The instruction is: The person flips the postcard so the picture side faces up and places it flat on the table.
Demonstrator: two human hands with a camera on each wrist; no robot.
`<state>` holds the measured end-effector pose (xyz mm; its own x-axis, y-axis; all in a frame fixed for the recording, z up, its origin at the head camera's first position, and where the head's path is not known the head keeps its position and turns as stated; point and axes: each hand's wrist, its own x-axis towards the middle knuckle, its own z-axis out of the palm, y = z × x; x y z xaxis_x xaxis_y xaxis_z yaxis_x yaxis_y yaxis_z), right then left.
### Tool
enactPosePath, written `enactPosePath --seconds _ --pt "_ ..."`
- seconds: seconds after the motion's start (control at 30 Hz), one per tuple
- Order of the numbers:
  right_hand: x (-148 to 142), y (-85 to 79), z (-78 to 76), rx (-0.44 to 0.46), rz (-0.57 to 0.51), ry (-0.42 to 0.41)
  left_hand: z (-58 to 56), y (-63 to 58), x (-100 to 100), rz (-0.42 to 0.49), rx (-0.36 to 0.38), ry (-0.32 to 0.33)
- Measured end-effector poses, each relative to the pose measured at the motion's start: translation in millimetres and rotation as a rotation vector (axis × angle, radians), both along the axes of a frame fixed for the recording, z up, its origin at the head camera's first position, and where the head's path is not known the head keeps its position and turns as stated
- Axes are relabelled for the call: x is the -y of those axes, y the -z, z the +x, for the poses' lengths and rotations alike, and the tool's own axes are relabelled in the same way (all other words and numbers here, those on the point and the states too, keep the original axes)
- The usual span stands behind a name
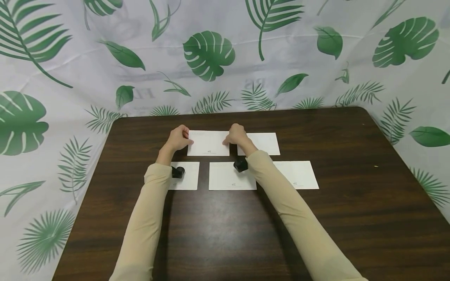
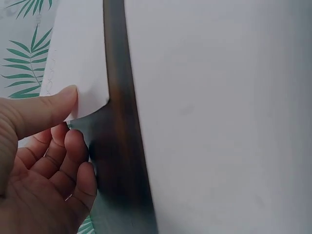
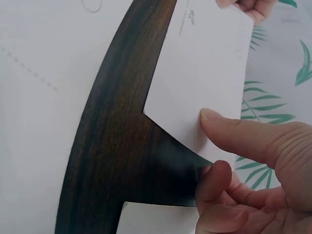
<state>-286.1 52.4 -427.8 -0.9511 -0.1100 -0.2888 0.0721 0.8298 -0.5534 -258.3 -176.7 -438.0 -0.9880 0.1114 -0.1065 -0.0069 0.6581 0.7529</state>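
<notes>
At the back of the table, a white postcard-like card (image 1: pixel 208 143) with a small printed mark is between the two hands. The left hand (image 1: pixel 177 139) pinches its left end, thumb on top and fingers curled under the edge. On the opposite end, the right hand (image 1: pixel 238 135) pinches the card the same way. In the right wrist view the held card (image 3: pixel 195 78) looks tilted, with the right thumb (image 3: pixel 234 134) on its face. The left wrist view shows the left thumb (image 2: pixel 48 109) near the corner of the card (image 2: pixel 80 53).
Another white card (image 1: pixel 265 143) lies just right of the held one, partly behind the right hand. A nearer row has a left card (image 1: pixel 190 177), a middle card (image 1: pixel 225 175) and a right card (image 1: pixel 299 174). The dark wooden table (image 1: pixel 218 234) meets a leaf-patterned cloth (image 1: pixel 218 93) behind.
</notes>
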Motion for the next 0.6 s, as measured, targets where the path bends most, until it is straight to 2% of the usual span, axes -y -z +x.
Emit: enactPosePath --seconds 0.27,0.4,0.6 --pt "-8 -4.0 5.4 0.012 -0.177 0.017 -1.7 1.9 3 0.113 0.022 -0.041" --pt "-12 -3.3 7.2 -0.028 -0.208 -0.048 -1.1 2.8 6 0.158 0.022 -0.071" --pt "-17 -0.5 8.5 -0.133 -0.278 -0.116 2.2 2.7 11 0.169 -0.013 -0.084"
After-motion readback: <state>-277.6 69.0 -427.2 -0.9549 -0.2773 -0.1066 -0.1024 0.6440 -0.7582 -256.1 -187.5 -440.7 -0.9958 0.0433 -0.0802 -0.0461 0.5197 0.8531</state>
